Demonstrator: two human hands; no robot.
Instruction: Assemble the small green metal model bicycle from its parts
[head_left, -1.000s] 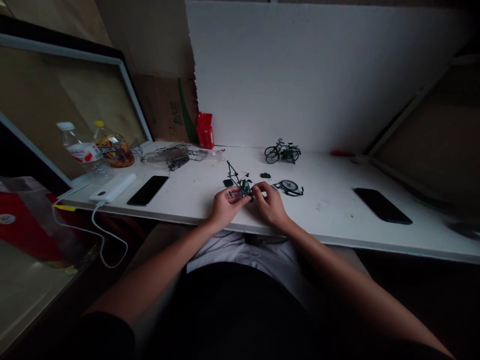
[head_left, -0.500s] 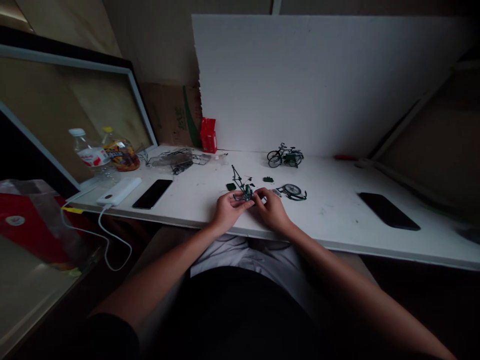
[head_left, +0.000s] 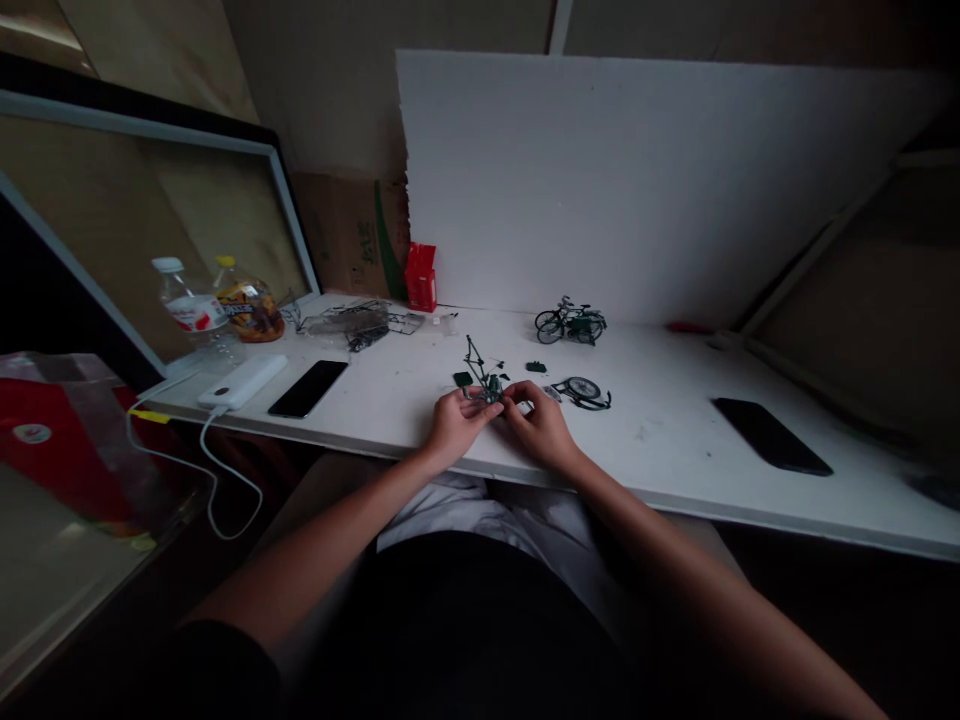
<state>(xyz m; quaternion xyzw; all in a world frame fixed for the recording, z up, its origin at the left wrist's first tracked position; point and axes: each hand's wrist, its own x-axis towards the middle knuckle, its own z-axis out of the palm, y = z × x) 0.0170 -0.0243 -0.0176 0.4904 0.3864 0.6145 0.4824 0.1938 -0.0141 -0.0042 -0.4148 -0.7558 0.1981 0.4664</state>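
Note:
Close to the front edge of the white table (head_left: 645, 440), my left hand (head_left: 456, 425) is closed on a dark green model bicycle frame (head_left: 474, 362), whose thin bars stick up. My right hand (head_left: 536, 420) pinches at the right side of the same part; the fingertips of both hands nearly meet there. Small dark green pieces (head_left: 535, 367) lie just beyond the hands. To the right of them rests a wheel with a curved dark part (head_left: 585, 388). Farther back stands a small model bicycle (head_left: 570, 322).
Phones lie left (head_left: 308, 388) and right (head_left: 772, 436). A white power bank (head_left: 244, 382) with a cable, two bottles (head_left: 196, 312), (head_left: 251, 305), plastic-wrapped parts (head_left: 349, 322) and a red box (head_left: 421, 277) are at the left. A white board (head_left: 600, 190) stands behind.
The camera view has tilted slightly, shifting the scene. Both hands stay at the bicycle frame, with only slight finger movement.

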